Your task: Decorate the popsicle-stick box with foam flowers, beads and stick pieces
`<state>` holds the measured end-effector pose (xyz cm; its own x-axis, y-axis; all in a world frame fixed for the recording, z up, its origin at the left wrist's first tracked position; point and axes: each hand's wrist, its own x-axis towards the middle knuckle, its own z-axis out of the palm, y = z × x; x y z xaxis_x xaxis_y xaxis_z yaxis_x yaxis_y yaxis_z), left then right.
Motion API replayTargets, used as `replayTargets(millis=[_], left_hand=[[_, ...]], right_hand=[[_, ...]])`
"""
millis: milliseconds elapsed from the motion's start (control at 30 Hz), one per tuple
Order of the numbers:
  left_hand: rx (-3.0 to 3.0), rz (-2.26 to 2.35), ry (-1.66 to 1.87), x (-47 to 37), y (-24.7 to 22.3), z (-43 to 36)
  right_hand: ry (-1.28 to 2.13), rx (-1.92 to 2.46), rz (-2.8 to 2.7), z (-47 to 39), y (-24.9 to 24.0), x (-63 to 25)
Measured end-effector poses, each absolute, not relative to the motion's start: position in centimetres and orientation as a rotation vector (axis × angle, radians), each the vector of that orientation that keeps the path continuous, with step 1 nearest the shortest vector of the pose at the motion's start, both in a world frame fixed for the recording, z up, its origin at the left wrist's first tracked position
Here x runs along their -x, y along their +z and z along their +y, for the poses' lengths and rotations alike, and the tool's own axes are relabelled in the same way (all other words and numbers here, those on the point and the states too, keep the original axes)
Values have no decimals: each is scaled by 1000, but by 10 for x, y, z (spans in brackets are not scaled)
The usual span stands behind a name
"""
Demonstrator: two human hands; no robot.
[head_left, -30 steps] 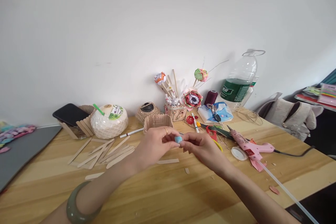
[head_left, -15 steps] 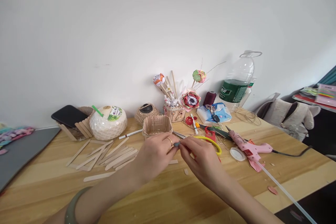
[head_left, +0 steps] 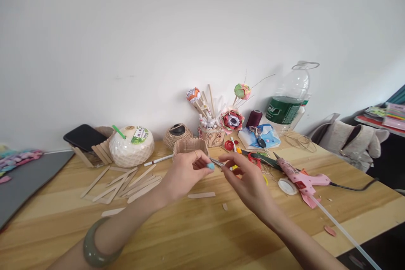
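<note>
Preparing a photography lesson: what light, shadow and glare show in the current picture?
All in the head view: the wall is brighter around the paper flowers than in the upper corners; a soft shadow darkens the table below the right hand; small glints show on the bangle.

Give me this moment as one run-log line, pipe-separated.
left hand: pinching small blue piece | right hand: close by, apart from piece, grip unclear | pink glue gun: table's right | craft sticks: left
</note>
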<state>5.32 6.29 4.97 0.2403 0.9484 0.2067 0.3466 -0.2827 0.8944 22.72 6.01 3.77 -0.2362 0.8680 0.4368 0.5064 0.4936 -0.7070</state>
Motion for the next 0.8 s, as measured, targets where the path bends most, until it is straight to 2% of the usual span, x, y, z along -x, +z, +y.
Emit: replayTargets(millis=[200,600,800], left_hand=[[-1847,1188,1050,-55,47,58],[-2050,1277,947,-60,45,54],[-2211,1326,922,-62,40,53]], right_hand=[[507,1101,-1981,53,44,-216],[676,1217,-1861,71,25,-229],[898,1110,-1983,62,25,-225]])
